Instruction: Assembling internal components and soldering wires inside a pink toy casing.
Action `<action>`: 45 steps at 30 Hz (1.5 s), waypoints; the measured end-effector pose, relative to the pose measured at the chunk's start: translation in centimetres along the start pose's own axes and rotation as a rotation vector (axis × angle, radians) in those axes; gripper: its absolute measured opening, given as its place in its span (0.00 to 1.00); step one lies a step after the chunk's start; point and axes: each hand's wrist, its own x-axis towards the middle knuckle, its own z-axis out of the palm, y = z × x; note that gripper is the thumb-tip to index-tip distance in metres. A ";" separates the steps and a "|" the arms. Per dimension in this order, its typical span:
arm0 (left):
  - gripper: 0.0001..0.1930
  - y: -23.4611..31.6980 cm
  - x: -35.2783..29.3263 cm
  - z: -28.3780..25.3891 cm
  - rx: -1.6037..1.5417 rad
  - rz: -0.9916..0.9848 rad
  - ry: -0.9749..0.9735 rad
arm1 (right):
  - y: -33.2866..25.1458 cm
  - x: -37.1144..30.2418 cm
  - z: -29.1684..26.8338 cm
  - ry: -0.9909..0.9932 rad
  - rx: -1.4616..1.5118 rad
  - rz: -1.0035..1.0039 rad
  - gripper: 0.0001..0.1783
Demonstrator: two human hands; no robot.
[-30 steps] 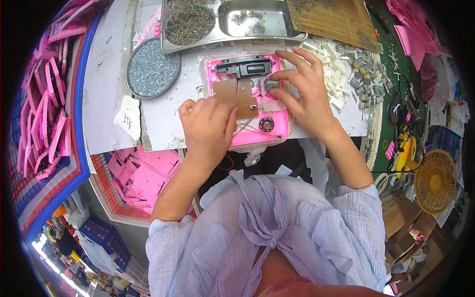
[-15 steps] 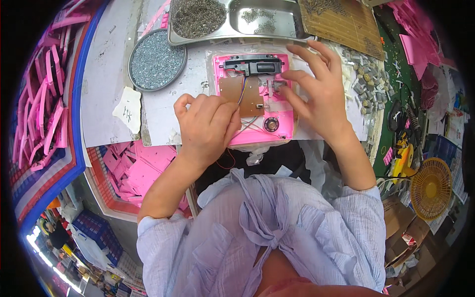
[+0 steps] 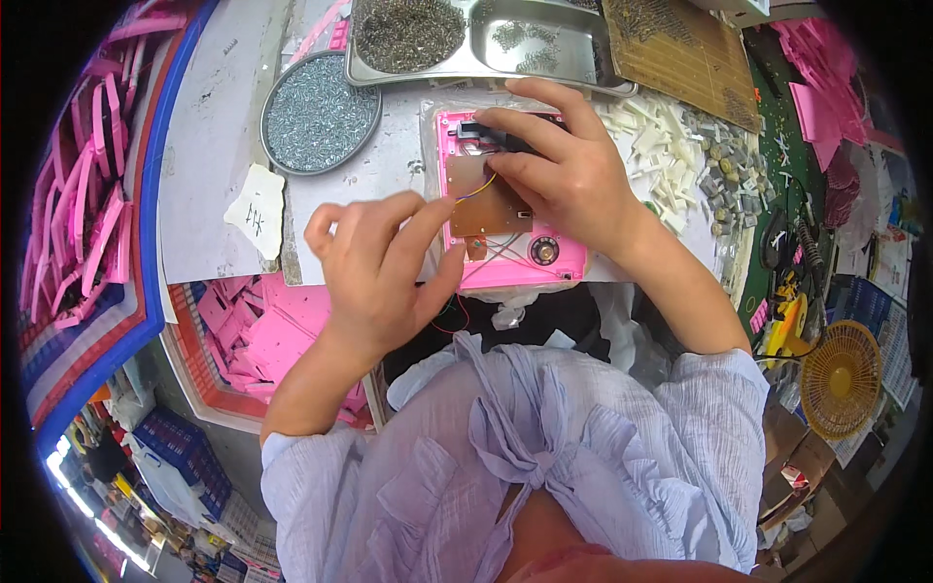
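Observation:
In front of me lies a pink plastic casing with clear wrap around its edges. Inside sit a brown circuit board, a black module at the far end and a small round speaker. Thin coloured wires cross the board. My right hand reaches over the casing, thumb and index finger apart at the black module and the wires' upper end; it covers the module's right part. My left hand is at the casing's left edge, fingers spread, the index tip near the board. Nothing shows in it.
A round dish of small silvery parts stands left, by a torn white piece. Beyond is a metal tray with small metal parts. White plastic pieces and greyish components lie right. A crate holds pink panels.
My right hand has moved left from the casing's right side onto the black module. My left hand has drawn left off the board and its fingers have spread. The view has shifted slightly.

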 end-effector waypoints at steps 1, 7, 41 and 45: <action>0.24 0.3 -0.4 -0.3 -0.015 -0.015 0.001 | 0.0 -0.1 0.0 -0.001 -0.006 0.002 0.13; 0.20 1.1 -1.7 1.2 -0.213 -0.052 0.071 | 0.3 -0.7 0.0 -0.003 0.005 0.016 0.13; 0.10 -1.6 1.6 0.2 0.041 -0.145 0.017 | -0.5 1.3 2.2 0.009 0.005 -0.016 0.11; 0.09 -0.4 1.0 1.2 -0.178 -0.219 0.040 | -0.3 0.4 0.9 0.039 0.068 -0.041 0.12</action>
